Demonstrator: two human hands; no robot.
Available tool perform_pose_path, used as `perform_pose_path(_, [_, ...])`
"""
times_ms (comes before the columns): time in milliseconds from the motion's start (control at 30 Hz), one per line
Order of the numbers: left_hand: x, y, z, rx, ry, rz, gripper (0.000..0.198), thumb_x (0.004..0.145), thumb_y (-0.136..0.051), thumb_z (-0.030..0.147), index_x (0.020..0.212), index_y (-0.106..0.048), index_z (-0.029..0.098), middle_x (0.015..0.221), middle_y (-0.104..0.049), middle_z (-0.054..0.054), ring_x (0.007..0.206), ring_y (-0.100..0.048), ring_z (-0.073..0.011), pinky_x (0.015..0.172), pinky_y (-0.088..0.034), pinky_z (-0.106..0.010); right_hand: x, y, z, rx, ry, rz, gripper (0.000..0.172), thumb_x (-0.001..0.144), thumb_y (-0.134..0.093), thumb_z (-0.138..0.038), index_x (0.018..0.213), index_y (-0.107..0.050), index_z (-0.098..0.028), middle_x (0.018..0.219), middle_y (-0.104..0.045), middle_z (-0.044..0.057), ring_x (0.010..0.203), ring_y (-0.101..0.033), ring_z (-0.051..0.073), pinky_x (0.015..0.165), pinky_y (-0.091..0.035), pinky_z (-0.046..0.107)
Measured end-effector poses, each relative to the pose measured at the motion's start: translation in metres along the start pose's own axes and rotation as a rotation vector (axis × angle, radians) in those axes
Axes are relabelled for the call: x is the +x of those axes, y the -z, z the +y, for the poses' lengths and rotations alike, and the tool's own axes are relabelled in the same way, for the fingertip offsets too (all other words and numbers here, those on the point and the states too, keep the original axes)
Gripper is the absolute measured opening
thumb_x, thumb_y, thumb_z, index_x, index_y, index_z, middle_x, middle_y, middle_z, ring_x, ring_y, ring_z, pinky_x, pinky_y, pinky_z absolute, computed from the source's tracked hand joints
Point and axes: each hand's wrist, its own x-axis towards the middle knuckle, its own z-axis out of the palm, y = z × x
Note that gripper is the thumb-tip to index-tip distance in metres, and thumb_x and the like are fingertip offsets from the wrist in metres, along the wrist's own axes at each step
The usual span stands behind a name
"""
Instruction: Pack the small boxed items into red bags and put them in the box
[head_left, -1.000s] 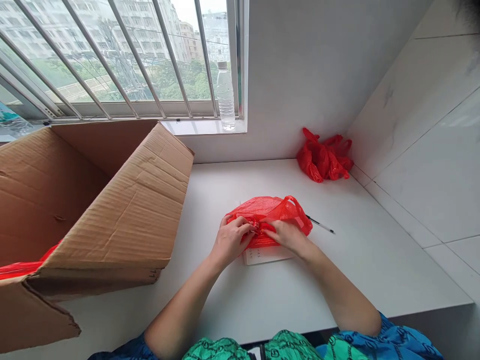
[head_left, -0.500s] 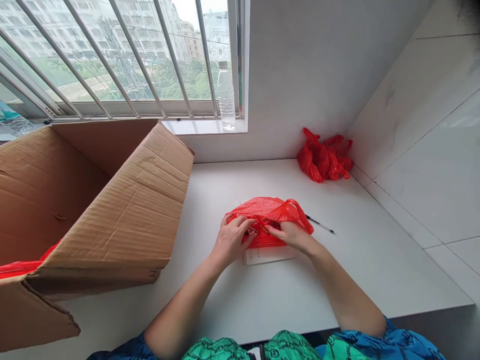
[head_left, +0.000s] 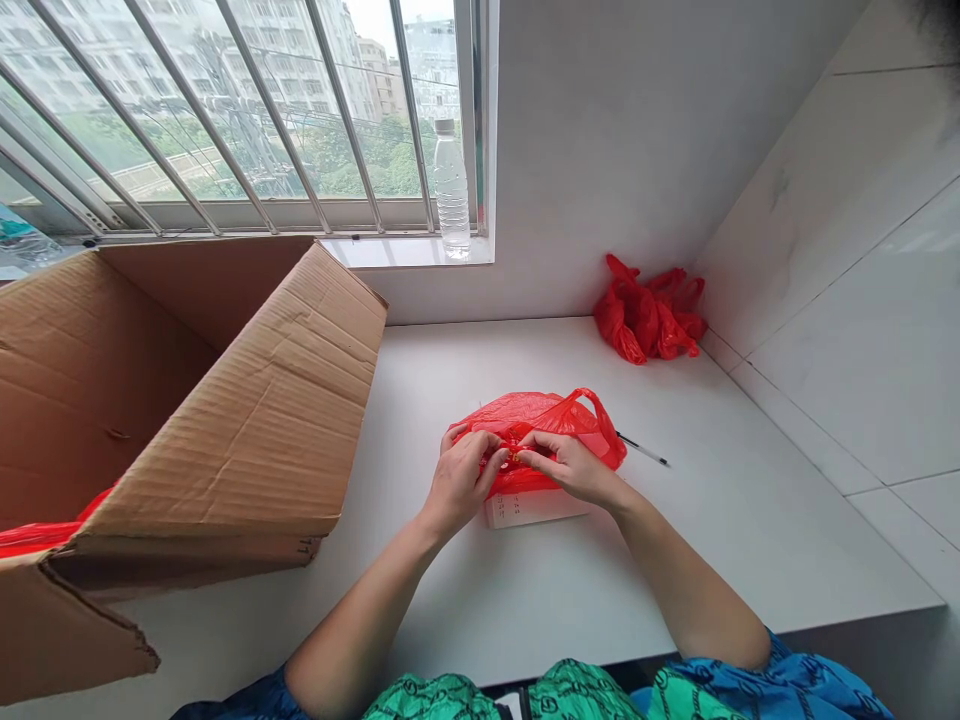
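Note:
A red plastic bag point(head_left: 536, 408) lies in front of me with one handle loop raised at its right. My left hand point(head_left: 465, 475) is closed on the bag, thumb and index finger pinching the film near its middle. Close beside it, my right hand point(head_left: 564, 466) pinches the same bag, its fingertips almost meeting the left ones. What lies inside the bag is hidden. Beneath its near edge shows a white item with small dark print, a box or pad point(head_left: 529, 510). A black pen point(head_left: 643, 449) rests just right of the bag.
An open cardboard box point(head_left: 247, 400) stands at the left, red plastic point(head_left: 45, 538) inside it. Another crumpled red bag point(head_left: 649, 312) sits in the back right corner. A clear water bottle point(head_left: 452, 195) stands on the sill of the barred window. The white tabletop point(head_left: 540, 600) ends close to me.
My right hand has come out from under the bag's film and moved left, now pinching the bag beside my left hand. The handle loop at the right stands up more.

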Motion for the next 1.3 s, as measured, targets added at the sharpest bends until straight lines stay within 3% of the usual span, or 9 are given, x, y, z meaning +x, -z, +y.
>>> perform_pose_path(133, [0.0, -0.001, 0.002, -0.033, 0.018, -0.001, 0.019, 0.1, -0.043, 0.03, 0.085, -0.051, 0.022, 0.079, -0.065, 0.003, 0.073, -0.059, -0.0133, 0.11, -0.032, -0.042, 0.002, -0.002, 0.004, 0.021, 0.02, 0.032, 0.027, 0.094, -0.056, -0.046, 0.089, -0.066, -0.022, 0.092, -0.07, 0.001, 0.087, -0.066, 0.018, 0.082, -0.052, 0.031])
perform_pose_path(267, [0.0, 0.0, 0.005, -0.098, 0.106, 0.065, 0.02, 0.099, -0.044, 0.032, 0.084, -0.052, 0.022, 0.078, -0.066, 0.004, 0.071, -0.06, -0.0133, 0.11, -0.032, -0.042, 0.007, -0.008, 0.011, 0.307, -0.035, 0.012, 0.024, 0.089, -0.066, -0.045, 0.095, -0.066, -0.022, 0.095, -0.071, 0.002, 0.093, -0.068, 0.02, 0.092, -0.053, 0.037])
perform_pose_path(367, [-0.001, 0.0, 0.007, -0.105, 0.127, 0.084, 0.021, 0.097, -0.047, 0.031, 0.08, -0.052, 0.022, 0.076, -0.065, 0.004, 0.071, -0.059, -0.013, 0.112, -0.03, -0.043, 0.01, -0.011, 0.012, 0.401, -0.067, 0.14, 0.025, 0.082, -0.073, -0.044, 0.091, -0.068, -0.021, 0.091, -0.07, 0.002, 0.089, -0.068, 0.02, 0.091, -0.053, 0.038])
perform_pose_path(467, [-0.002, 0.0, 0.009, -0.053, 0.05, 0.01, 0.025, 0.095, -0.05, 0.032, 0.073, -0.049, 0.02, 0.069, -0.06, 0.005, 0.064, -0.054, -0.0113, 0.112, -0.031, -0.042, 0.009, -0.012, 0.011, 0.419, -0.089, 0.249, 0.027, 0.081, -0.074, -0.044, 0.095, -0.07, -0.021, 0.096, -0.07, 0.004, 0.091, -0.067, 0.021, 0.088, -0.055, 0.036])
perform_pose_path(600, [-0.002, 0.001, 0.01, 0.001, 0.044, -0.009, 0.03, 0.096, -0.051, 0.038, 0.072, -0.054, 0.02, 0.072, -0.064, 0.004, 0.069, -0.058, -0.0124, 0.11, -0.03, -0.043, 0.008, -0.011, 0.013, 0.451, -0.134, 0.18, 0.032, 0.081, -0.073, -0.047, 0.1, -0.072, -0.022, 0.104, -0.071, 0.005, 0.098, -0.067, 0.023, 0.09, -0.056, 0.038])
perform_pose_path(733, [0.0, 0.002, 0.007, -0.07, 0.121, 0.053, 0.015, 0.093, -0.058, 0.038, 0.092, -0.063, 0.023, 0.081, -0.07, 0.003, 0.076, -0.063, -0.0148, 0.108, -0.032, -0.044, 0.01, -0.013, 0.018, 0.35, -0.044, 0.083, 0.035, 0.087, -0.065, -0.051, 0.106, -0.073, -0.022, 0.097, -0.072, 0.003, 0.09, -0.068, 0.02, 0.09, -0.056, 0.039])
perform_pose_path(967, [0.004, 0.007, 0.008, -0.484, 0.244, 0.05, 0.023, 0.092, -0.059, 0.036, 0.077, -0.063, 0.02, 0.075, -0.071, -0.001, 0.07, -0.067, -0.0158, 0.074, -0.055, -0.03, 0.011, -0.016, 0.016, 0.395, -0.012, 0.171, 0.034, 0.088, -0.066, -0.046, 0.114, -0.066, -0.023, 0.09, -0.071, 0.001, 0.086, -0.068, 0.019, 0.086, -0.056, 0.036])
perform_pose_path(1133, [0.004, 0.01, 0.015, -0.683, 0.348, 0.08, 0.022, 0.092, -0.061, 0.037, 0.08, -0.061, 0.019, 0.075, -0.071, -0.002, 0.072, -0.07, -0.0169, 0.071, -0.058, -0.028, 0.009, -0.015, 0.008, 0.392, 0.009, 0.086, 0.029, 0.088, -0.066, -0.046, 0.104, -0.071, -0.022, 0.1, -0.073, 0.004, 0.094, -0.07, 0.022, 0.093, -0.054, 0.04])
perform_pose_path(1300, [0.004, 0.013, 0.015, -0.67, 0.342, 0.036, 0.024, 0.092, -0.061, 0.038, 0.079, -0.062, 0.018, 0.077, -0.072, -0.003, 0.076, -0.07, -0.0184, 0.072, -0.057, -0.029, 0.011, -0.013, 0.012, 0.311, -0.009, 0.168, 0.027, 0.088, -0.065, -0.046, 0.1, -0.075, -0.023, 0.088, -0.072, 0.002, 0.087, -0.068, 0.019, 0.088, -0.055, 0.036])
